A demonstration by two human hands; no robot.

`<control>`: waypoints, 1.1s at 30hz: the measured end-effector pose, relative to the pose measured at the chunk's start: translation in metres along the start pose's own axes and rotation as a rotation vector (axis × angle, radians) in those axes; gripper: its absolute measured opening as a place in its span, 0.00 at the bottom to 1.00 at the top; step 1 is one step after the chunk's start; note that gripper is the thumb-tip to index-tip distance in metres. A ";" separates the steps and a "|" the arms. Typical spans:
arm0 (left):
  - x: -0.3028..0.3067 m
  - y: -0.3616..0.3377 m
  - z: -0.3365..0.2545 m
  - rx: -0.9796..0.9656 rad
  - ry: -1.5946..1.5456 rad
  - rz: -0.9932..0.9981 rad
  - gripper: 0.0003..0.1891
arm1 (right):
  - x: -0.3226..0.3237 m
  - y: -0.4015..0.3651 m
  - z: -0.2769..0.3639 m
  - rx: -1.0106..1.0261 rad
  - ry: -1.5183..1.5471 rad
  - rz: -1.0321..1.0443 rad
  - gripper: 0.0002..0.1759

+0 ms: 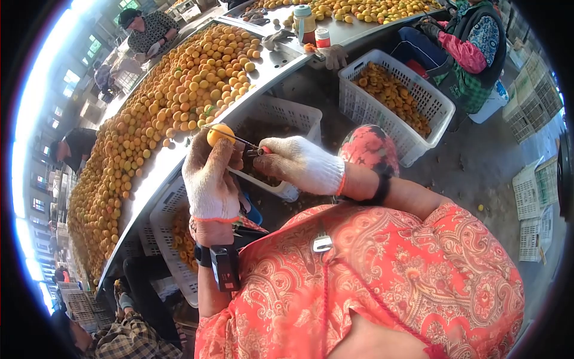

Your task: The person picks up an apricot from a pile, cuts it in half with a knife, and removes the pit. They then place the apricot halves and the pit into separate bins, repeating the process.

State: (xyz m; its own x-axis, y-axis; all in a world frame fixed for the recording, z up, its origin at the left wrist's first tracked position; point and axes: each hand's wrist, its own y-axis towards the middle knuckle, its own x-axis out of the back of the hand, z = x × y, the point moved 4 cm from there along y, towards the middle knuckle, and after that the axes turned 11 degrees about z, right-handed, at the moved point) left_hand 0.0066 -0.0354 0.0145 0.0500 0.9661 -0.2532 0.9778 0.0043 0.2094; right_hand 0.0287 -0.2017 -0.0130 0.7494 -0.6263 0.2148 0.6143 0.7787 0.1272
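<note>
My left hand (209,173), in a soiled white knit glove, is closed around an orange-yellow apricot (220,134) just off the table edge. My right hand (305,163), gloved the same way, grips a small tool with a red handle (263,151). The tool's thin metal part reaches across to the apricot and overlaps it in this view. Beneath both hands stands a white crate (293,113) with dark contents low inside. A great heap of apricots (197,72) covers the metal table (275,75) beyond my left hand.
A white crate (439,128) of halved apricots stands at the right, near a seated person in a pink sleeve (463,52). Another crate (164,212) with apricot pieces is below the table at left. A flask (304,24) and gloves (333,55) lie on the table. Other people work around it.
</note>
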 end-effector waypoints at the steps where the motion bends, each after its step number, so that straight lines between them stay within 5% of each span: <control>1: 0.000 0.000 0.001 0.004 -0.001 0.001 0.19 | 0.000 0.000 0.001 0.014 -0.008 0.005 0.13; 23: -0.018 -0.001 -0.007 -0.058 0.090 0.044 0.17 | -0.005 -0.001 -0.005 0.004 -0.046 -0.077 0.19; 28: -0.024 0.005 0.024 0.065 -0.531 0.144 0.23 | -0.006 0.001 -0.012 0.047 -0.330 -0.229 0.17; 33: -0.034 0.006 0.030 0.125 -0.558 0.103 0.25 | -0.004 0.000 -0.014 0.083 -0.484 -0.326 0.17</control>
State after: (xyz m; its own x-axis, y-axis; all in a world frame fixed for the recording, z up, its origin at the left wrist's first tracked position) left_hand 0.0167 -0.0755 -0.0037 0.2127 0.6775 -0.7041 0.9771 -0.1455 0.1552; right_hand 0.0291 -0.1997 -0.0273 0.3147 -0.7610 0.5673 0.7581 0.5612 0.3323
